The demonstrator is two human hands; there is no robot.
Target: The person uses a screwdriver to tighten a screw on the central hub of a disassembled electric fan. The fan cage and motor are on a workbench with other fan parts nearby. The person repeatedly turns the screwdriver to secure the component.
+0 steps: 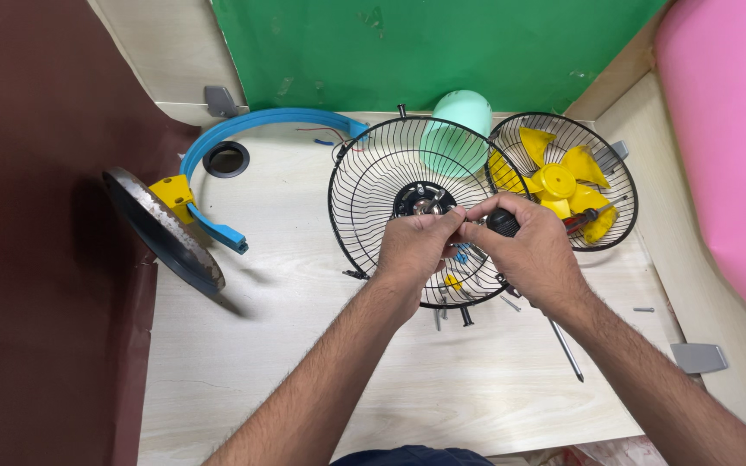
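Observation:
Both hands meet over the lower right part of a black wire fan guard (pixel 373 173) lying on the pale wooden table (pixel 287 345). My right hand (pixel 533 250) grips a black-handled screwdriver (pixel 502 222); its metal shaft (pixel 565 349) sticks out below the hand toward the table's front. My left hand (pixel 416 244) pinches something small at the screwdriver's handle end; I cannot tell what. The guard's black motor hub (pixel 420 198) sits just above the fingers. A pale green motor cover (pixel 458 129) shows through the wires behind.
A second wire guard (pixel 623 185) holding a yellow fan blade (pixel 559 181) and a red-handled tool (pixel 589 216) lies at the right. A blue curved bracket (pixel 261 121) with a round metal base (pixel 161 229) stands at the left. Loose screws (pixel 643 309) and small parts (pixel 452 280) lie near the guard.

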